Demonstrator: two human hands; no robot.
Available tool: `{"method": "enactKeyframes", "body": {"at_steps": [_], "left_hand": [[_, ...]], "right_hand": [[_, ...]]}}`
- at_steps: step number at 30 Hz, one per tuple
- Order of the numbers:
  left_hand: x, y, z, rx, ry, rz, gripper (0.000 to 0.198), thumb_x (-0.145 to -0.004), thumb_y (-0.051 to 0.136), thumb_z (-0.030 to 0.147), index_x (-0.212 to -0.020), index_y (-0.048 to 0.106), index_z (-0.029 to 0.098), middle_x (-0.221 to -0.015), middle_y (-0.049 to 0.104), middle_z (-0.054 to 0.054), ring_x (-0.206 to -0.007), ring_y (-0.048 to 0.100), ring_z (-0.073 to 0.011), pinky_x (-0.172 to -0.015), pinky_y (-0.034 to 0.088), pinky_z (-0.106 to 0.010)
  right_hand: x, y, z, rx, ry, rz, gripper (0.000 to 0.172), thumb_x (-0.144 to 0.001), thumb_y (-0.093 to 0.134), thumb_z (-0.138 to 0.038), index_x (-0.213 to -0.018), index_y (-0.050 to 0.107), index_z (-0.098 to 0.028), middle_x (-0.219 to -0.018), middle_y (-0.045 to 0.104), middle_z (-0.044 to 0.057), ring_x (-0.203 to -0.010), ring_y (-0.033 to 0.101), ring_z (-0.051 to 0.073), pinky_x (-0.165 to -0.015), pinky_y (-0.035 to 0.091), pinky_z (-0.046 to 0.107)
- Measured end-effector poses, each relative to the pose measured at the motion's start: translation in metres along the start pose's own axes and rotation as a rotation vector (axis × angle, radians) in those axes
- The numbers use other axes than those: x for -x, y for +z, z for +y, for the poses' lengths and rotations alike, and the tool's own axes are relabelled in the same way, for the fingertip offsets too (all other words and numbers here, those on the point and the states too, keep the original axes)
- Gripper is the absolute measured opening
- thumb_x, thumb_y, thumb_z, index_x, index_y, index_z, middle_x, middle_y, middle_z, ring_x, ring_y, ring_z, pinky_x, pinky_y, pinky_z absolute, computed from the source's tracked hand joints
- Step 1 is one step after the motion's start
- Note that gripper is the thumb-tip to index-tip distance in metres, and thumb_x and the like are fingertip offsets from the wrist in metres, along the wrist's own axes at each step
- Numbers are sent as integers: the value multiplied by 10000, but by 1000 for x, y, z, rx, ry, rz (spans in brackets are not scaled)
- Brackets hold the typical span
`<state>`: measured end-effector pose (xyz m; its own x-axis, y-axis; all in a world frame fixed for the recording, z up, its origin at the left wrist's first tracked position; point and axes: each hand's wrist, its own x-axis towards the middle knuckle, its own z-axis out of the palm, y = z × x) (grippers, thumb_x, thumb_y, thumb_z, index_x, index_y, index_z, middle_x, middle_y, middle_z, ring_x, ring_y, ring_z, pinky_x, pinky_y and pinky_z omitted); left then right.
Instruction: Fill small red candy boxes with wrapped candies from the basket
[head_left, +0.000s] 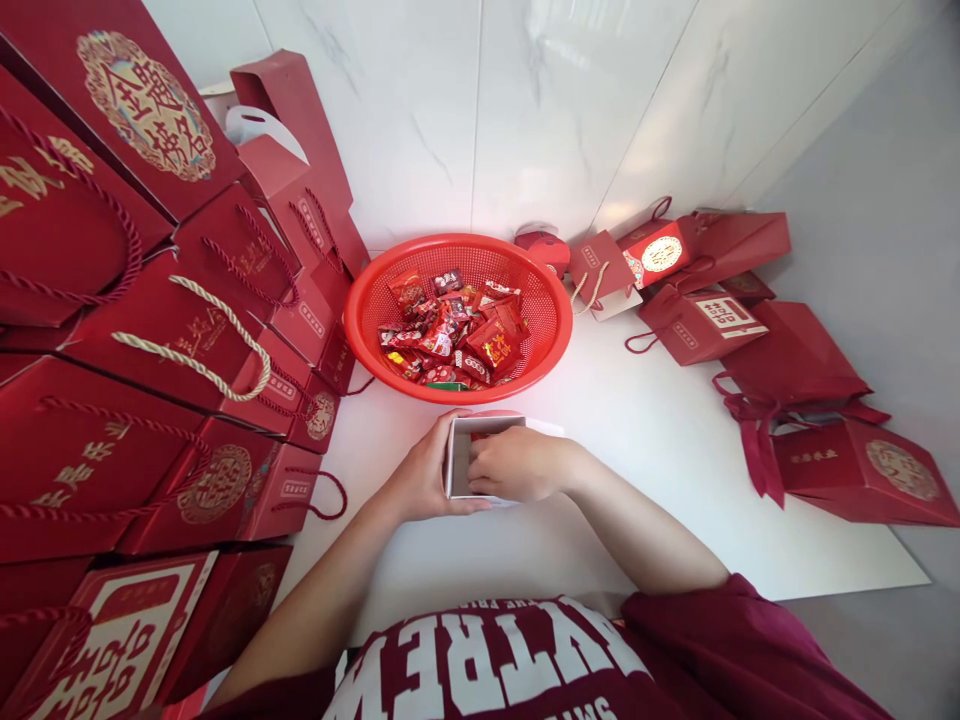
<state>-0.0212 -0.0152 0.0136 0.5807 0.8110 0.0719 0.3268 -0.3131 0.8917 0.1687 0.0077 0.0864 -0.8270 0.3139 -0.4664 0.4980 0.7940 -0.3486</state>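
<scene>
Glossy, grey-veined white tile wall (420,120) – plain grey wall (870,220) rightward – white tabletop (675,440)

The shirt (555,685) is maroon — short-sleeved, with big white lettering (474,655).

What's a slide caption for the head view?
Left hand holds an open box, right hand reaches inside; beyond sits a red basket of small packets.

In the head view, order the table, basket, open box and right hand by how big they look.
1. Table
2. Basket
3. Open box and right hand: too alike to rank; the hand partly covers the box.
</scene>
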Motion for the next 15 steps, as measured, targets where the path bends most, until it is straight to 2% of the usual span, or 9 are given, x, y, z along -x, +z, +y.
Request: {"method": "enactKeyframes", "body": {"at_steps": [5,9,12,15], "left_hand": [[1,1,-3,9,1,5,1071,-575,909,399,-1432,285,243,-1467,465,-154,-1344,495,-361,-1119,426,-525],[2,1,-3,67,-23,-2,1076,-573,903,394,-1440,287,227,-1449,494,-159,-1311,528,-362,-1088,451,-515],[3,1,-2,124,-25,-27,1058,-598,893,396,-1440,272,236,-1430,512,-156,-1275,560,-349,-1048,483,-493],[2,0,-1,123,-25,-27,1064,-592,903,413,-1430,271,242,-1418,514,-149,-1277,557,-341,-1061,470,-497]], "right_hand": [[4,0,-1,-129,52,27,322,-1041,411,-323,-983,674,-148,-795,689,72,-662,591,197,-557,330,289],[12,-4,3,-382,-81,89,284,-1040,456,-349,-1022,660,-152,-831,689,48,-704,594,165,-629,405,256],[19,-11,8,-521,-205,117,175,-960,602,-246,-1098,659,-156,-960,700,43,-800,616,156,-703,453,230],[28,-18,10,-552,-226,178,240,-908,594,-91,-1124,672,-160,-1028,703,42,-857,627,146,-758,472,216]]}}
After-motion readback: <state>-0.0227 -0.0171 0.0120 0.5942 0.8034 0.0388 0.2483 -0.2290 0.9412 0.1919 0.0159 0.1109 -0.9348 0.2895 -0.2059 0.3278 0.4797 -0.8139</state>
